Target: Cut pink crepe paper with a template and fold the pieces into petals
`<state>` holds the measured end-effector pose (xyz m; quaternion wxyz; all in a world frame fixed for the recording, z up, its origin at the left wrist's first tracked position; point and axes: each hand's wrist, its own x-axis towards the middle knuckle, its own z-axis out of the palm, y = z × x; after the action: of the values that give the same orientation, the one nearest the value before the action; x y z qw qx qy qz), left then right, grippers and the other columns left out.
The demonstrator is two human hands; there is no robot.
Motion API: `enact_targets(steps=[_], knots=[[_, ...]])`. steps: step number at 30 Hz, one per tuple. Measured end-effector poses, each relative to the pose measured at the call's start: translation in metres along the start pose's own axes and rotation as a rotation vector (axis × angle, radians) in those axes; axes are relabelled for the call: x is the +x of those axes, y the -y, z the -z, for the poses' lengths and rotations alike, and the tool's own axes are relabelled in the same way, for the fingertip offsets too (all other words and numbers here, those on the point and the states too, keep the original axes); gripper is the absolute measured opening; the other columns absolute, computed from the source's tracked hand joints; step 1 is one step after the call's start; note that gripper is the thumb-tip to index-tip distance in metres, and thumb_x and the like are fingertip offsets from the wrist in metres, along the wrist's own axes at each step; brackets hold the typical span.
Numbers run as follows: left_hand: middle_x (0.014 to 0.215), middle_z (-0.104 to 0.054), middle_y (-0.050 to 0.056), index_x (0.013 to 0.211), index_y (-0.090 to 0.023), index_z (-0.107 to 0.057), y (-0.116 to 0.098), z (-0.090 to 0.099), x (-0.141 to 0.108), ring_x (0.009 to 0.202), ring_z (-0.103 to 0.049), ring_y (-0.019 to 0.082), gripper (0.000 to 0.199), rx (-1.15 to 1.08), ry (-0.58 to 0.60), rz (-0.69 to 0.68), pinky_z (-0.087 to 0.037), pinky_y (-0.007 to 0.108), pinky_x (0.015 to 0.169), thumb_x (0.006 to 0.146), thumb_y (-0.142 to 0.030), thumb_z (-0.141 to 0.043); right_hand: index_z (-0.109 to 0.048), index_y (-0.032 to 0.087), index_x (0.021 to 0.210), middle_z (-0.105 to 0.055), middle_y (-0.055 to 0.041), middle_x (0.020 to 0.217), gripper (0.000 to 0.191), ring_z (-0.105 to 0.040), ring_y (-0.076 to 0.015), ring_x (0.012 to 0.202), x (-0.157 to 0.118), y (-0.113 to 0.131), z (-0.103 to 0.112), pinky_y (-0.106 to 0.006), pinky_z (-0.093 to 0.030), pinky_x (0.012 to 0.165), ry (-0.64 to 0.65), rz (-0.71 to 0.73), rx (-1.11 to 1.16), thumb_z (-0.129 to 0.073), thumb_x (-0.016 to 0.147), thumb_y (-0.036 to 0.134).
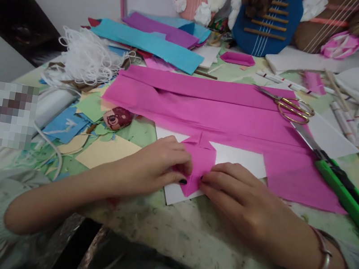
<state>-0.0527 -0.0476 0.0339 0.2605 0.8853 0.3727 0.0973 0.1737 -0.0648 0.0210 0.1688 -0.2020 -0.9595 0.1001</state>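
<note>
A small folded piece of pink paper (200,159) with pointed lower corners lies over white sheets (242,159) near the table's front edge. My left hand (164,164) pinches its left side, fingers curled and thumb pressed to the paper. At its right side, my right hand (234,193) has its fingers together, gripping the lower right edge. Just behind both hands a large pink sheet (183,108) with creases spreads across the table. Gold-handled scissors (289,105) rest on that sheet's right end.
A green-handled cutter (347,193) lies at the right, near my right forearm. White string (83,55) is heaped at the back left beside blue paper (146,45). Paper scraps (105,150) and a dark red object (117,118) lie left. Decorated round boards (267,21) stand behind.
</note>
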Motion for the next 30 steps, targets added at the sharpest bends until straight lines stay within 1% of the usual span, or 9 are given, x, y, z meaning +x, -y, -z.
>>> enact_targets(steps=[4,7,13,17,21,25,30], knots=[[0.079,-0.059,-0.002,0.079,-0.016,-0.059,0.002,-0.002,0.0,0.08,-0.048,0.013,0.01,-0.066,0.009,-0.008,-0.034,0.027,0.077,0.086,-0.01,-0.055,-0.066,0.007,0.095,-0.062,-0.0142,0.086,0.033,-0.054,-0.0254,0.09,0.002,0.005,0.005,-0.043,-0.048,0.075,0.067,0.074,-0.092,-0.033,0.096,0.01],[0.079,-0.059,-0.002,0.079,-0.016,-0.059,0.002,-0.002,-0.001,0.079,-0.047,0.013,0.01,-0.083,0.006,0.005,-0.033,0.027,0.077,0.086,-0.01,-0.054,-0.066,0.007,0.093,-0.062,-0.0142,0.087,0.034,-0.056,-0.025,0.087,0.003,0.01,0.007,-0.042,-0.049,0.073,0.09,0.096,-0.152,-0.032,0.095,0.008],[0.078,-0.058,-0.002,0.079,-0.016,-0.059,0.003,-0.002,0.001,0.079,-0.048,0.013,0.01,-0.105,-0.012,0.016,-0.034,0.026,0.076,0.088,-0.014,-0.054,-0.065,0.008,0.099,-0.063,-0.0148,0.092,0.033,-0.056,-0.0281,0.094,0.002,0.016,0.006,-0.044,-0.049,0.073,0.085,0.095,-0.234,-0.032,0.093,0.008],[0.078,-0.06,-0.002,0.08,-0.016,-0.06,0.005,-0.004,0.0,0.079,-0.048,0.014,0.009,-0.092,-0.028,0.008,-0.034,0.027,0.076,0.087,-0.014,-0.056,-0.064,0.009,0.103,-0.063,-0.0145,0.092,0.032,-0.056,-0.0277,0.094,0.001,0.016,0.005,-0.045,-0.048,0.076,0.104,0.088,-0.243,-0.034,0.093,0.01],[0.078,-0.061,-0.001,0.079,-0.016,-0.06,0.005,-0.004,0.0,0.078,-0.049,0.014,0.009,-0.085,-0.035,0.01,-0.034,0.027,0.076,0.087,-0.015,-0.056,-0.065,0.01,0.102,-0.063,-0.0146,0.098,0.033,-0.054,-0.0276,0.097,0.001,0.016,0.003,-0.047,-0.046,0.08,0.078,0.097,-0.245,-0.034,0.093,0.009],[0.077,-0.061,-0.001,0.078,-0.017,-0.06,0.004,-0.005,0.001,0.078,-0.049,0.014,0.01,-0.072,-0.042,0.016,-0.034,0.027,0.075,0.087,-0.017,-0.055,-0.066,0.009,0.098,-0.063,-0.0134,0.1,0.032,-0.054,-0.0251,0.091,0.001,0.017,0.001,-0.044,-0.046,0.079,0.077,0.123,-0.221,-0.035,0.094,0.01],[0.077,-0.061,-0.002,0.078,-0.016,-0.06,0.005,-0.006,0.001,0.077,-0.048,0.013,0.009,-0.054,-0.062,0.009,-0.034,0.027,0.074,0.086,-0.015,-0.057,-0.066,0.011,0.09,-0.063,-0.0119,0.098,0.033,-0.054,-0.0235,0.088,0.001,0.019,0.001,-0.04,-0.047,0.075,0.091,0.109,-0.183,-0.034,0.095,0.012]])
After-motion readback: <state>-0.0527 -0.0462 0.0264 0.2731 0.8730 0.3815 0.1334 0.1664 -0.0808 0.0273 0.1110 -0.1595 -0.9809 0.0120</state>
